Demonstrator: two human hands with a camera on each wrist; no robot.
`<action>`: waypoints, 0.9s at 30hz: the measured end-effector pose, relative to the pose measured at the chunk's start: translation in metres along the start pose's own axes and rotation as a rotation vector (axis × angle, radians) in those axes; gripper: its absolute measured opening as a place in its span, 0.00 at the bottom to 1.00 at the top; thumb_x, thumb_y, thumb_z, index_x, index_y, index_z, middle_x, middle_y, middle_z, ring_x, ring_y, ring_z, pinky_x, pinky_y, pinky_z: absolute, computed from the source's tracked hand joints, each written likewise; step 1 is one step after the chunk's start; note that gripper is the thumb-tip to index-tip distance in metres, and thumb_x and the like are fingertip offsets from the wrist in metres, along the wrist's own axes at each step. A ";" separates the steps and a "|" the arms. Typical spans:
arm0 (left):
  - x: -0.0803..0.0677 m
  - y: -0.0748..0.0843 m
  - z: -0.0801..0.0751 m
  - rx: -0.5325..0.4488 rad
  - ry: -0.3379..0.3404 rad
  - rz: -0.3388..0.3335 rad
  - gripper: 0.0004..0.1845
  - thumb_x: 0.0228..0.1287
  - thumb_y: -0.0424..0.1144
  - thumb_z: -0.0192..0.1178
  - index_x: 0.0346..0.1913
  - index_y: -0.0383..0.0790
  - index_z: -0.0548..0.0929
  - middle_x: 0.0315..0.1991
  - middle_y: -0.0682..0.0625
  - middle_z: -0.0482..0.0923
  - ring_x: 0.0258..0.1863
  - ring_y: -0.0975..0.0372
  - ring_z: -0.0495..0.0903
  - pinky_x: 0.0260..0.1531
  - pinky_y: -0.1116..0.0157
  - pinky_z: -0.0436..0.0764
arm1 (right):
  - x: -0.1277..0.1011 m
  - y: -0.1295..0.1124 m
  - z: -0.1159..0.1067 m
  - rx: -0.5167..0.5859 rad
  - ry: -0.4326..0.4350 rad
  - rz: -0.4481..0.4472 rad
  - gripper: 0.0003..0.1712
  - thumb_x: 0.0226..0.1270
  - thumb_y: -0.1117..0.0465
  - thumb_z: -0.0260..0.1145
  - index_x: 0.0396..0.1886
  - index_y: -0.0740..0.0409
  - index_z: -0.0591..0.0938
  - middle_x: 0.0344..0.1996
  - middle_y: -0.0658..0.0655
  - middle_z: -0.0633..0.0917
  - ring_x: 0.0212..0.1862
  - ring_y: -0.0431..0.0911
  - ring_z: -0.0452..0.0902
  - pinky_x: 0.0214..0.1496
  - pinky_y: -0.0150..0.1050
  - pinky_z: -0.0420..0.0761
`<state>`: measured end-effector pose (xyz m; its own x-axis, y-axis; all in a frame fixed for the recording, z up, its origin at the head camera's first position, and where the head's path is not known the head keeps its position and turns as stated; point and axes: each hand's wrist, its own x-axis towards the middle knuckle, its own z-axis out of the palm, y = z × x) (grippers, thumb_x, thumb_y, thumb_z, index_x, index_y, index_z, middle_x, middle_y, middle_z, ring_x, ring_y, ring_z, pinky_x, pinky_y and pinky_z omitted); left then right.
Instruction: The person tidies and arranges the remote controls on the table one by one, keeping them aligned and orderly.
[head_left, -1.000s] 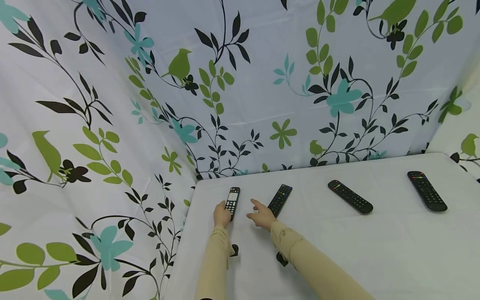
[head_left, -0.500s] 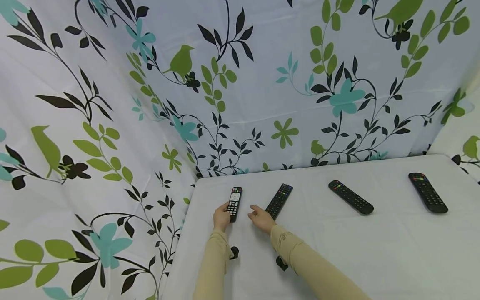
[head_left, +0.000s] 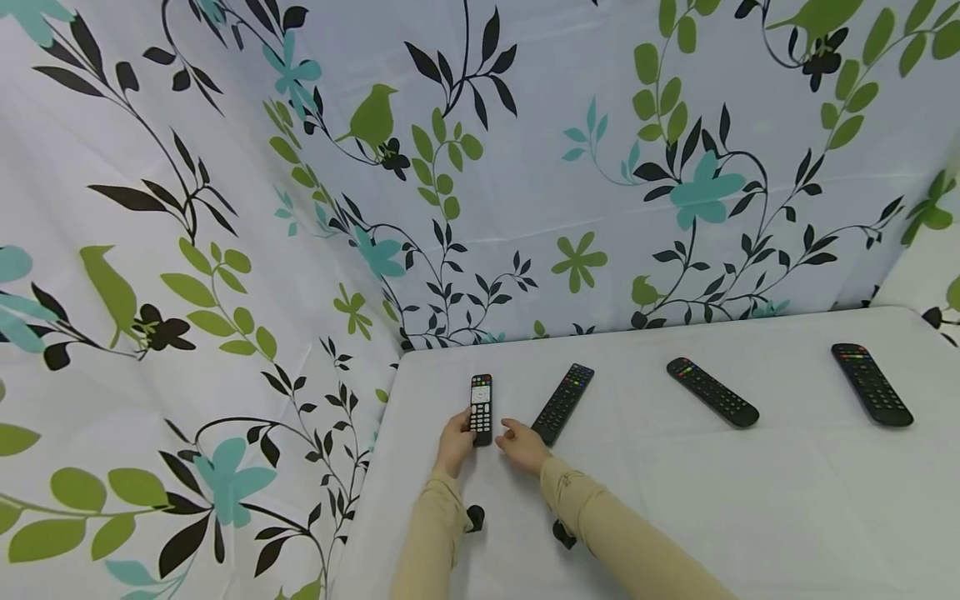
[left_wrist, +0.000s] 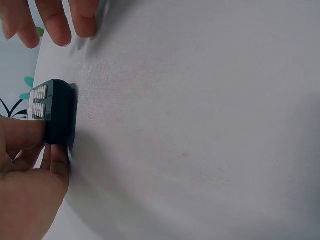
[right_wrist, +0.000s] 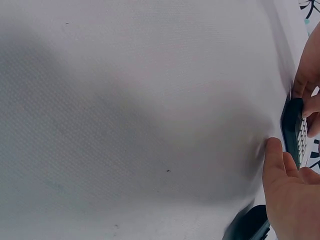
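My left hand [head_left: 452,446] grips the lower left side of a black remote control [head_left: 482,407] with white and grey buttons at the table's far left. In the left wrist view, the thumb lies over the button face of this remote control [left_wrist: 59,112] and fingers reach along its side. Just to its right is my right hand [head_left: 522,446], fingers loosely bent, holding nothing. The right wrist view has the right hand's fingertips [right_wrist: 274,145] close to the remote; whether they touch it I cannot tell. Beside the right hand lies a second black remote control [head_left: 564,404], tilted to the right.
Two more black remote controls lie farther right, one slanted [head_left: 712,393] and one near the right side [head_left: 872,385]. All rest on a white-covered table [head_left: 750,500]. A patterned curtain [head_left: 525,192] hangs behind it and on the left.
The left remote control has turned from leaning right to nearly upright, with my left hand on it. My right hand's outstretched fingers have drawn in and moved nearer to it.
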<state>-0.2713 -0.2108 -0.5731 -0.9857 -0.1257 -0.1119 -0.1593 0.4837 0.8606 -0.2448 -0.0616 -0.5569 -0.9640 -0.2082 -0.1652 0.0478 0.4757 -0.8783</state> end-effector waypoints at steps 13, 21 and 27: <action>0.009 -0.039 0.014 -0.098 -0.071 0.143 0.30 0.53 0.24 0.54 0.64 0.34 0.69 0.54 0.34 0.75 0.49 0.51 0.76 0.47 0.60 0.77 | -0.004 0.006 0.005 -0.028 0.030 -0.033 0.28 0.62 0.62 0.59 0.60 0.73 0.70 0.42 0.66 0.82 0.44 0.54 0.77 0.51 0.51 0.76; -0.051 0.028 0.000 -0.085 -0.121 0.084 0.27 0.57 0.20 0.48 0.62 0.22 0.65 0.52 0.25 0.72 0.50 0.42 0.73 0.48 0.55 0.76 | -0.008 0.007 0.009 0.000 0.064 -0.059 0.20 0.60 0.67 0.60 0.52 0.72 0.77 0.32 0.61 0.83 0.33 0.45 0.73 0.35 0.38 0.74; -0.044 0.003 0.007 -0.059 -0.129 0.104 0.27 0.58 0.22 0.50 0.63 0.26 0.66 0.52 0.29 0.74 0.50 0.45 0.75 0.50 0.55 0.75 | -0.008 0.011 0.011 0.015 0.093 -0.039 0.28 0.54 0.68 0.64 0.56 0.73 0.74 0.32 0.59 0.83 0.35 0.44 0.72 0.39 0.40 0.75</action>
<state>-0.2291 -0.1981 -0.5688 -0.9961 0.0368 -0.0807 -0.0567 0.4365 0.8979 -0.2332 -0.0643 -0.5706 -0.9854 -0.1455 -0.0889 0.0130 0.4555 -0.8901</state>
